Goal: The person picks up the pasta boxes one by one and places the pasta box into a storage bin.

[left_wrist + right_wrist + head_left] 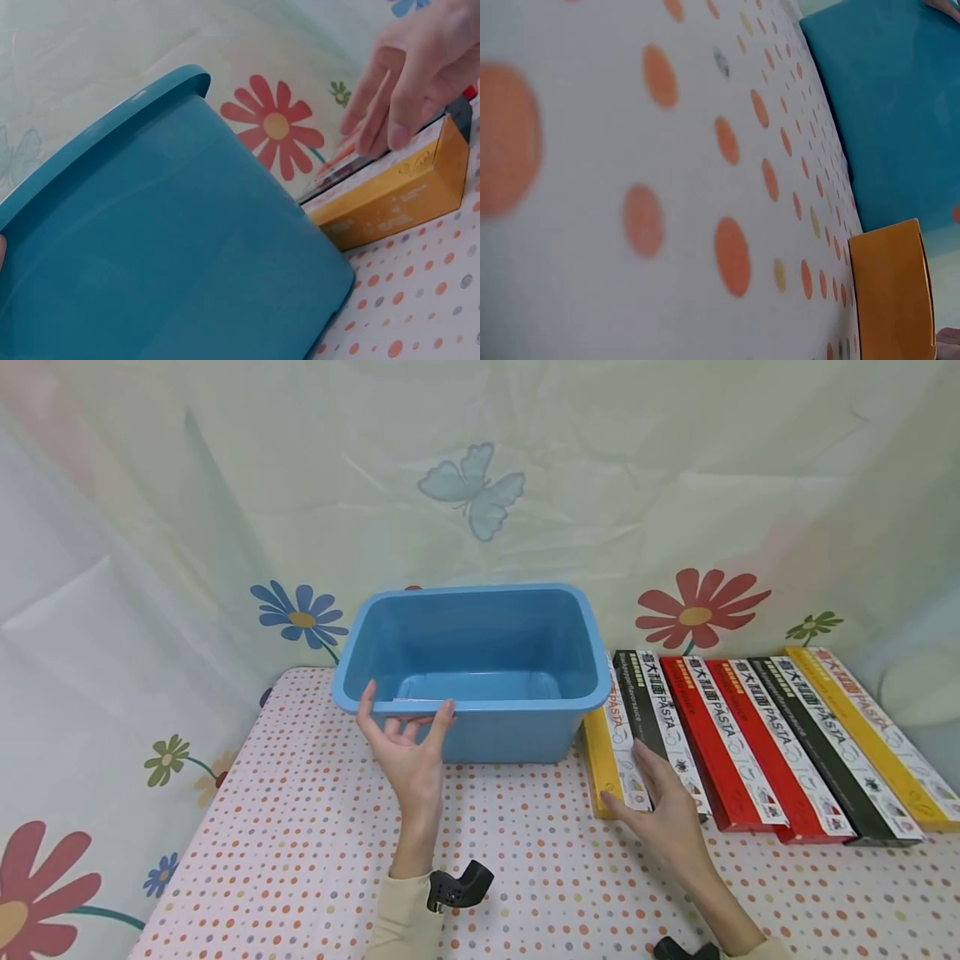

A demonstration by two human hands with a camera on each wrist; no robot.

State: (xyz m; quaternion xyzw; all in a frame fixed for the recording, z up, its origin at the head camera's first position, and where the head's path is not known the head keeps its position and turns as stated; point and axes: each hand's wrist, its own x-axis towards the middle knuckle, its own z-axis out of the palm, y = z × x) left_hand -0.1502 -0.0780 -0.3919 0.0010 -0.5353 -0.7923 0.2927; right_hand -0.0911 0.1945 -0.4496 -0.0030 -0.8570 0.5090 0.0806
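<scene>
The right hand (667, 814) straddled the yellow pasta box (609, 756), fingers parted, holding nothing.
Head view: the box lay beside the blue tub (517, 735), whose rim the left hand (408, 760) touched, grip unclear; pinching squarely across the narrow width seemed best. Left wrist view: its long axis ran back alongside the tub. Right wrist view: its short end faced the person.

The tub (502, 735) is plain blue, the cloth (510, 843) polka-dotted, the boxes (765, 752) yellow, black and red.

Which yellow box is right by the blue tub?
The leftmost yellow box, beside the tub; the other yellow box lies at the far right.
</scene>
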